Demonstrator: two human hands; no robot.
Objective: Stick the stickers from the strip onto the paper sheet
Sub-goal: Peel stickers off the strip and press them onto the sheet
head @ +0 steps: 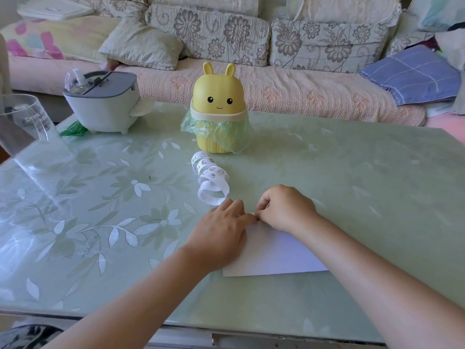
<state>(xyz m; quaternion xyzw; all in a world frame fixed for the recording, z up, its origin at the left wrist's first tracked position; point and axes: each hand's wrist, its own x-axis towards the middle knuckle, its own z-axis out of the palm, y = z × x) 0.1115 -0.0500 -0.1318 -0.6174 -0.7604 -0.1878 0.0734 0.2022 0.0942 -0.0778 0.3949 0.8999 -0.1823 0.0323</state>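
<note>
- Paper sheet [274, 253]: plain white with nothing printed on the part that shows. It lies flat on the green floral table [352, 172], close to the near edge. Both hands cover its far left part.
- Sticker strip [211, 177]: a narrow white ribbon curled into loose loops. Small cartoon stickers show on the farther coils, and the nearest loop shows only blank white backing. It lies on the table between the yellow bunny bin [217, 109] and the hands, its near loop just beside the left fingertips.
- Left hand [221, 233]: palm down on the sheet's left side, with fairly straight fingers lying flat and reaching towards the right hand.
- Right hand [284, 210]: knuckles up and fingers curled under, their tips meeting the left fingertips at the sheet's far corner. Whether they pinch a sticker, the paper or nothing I cannot tell.
- Grey-and-white tissue box [103, 102]: far left of the table, in front of the floral sofa [276, 79].
</note>
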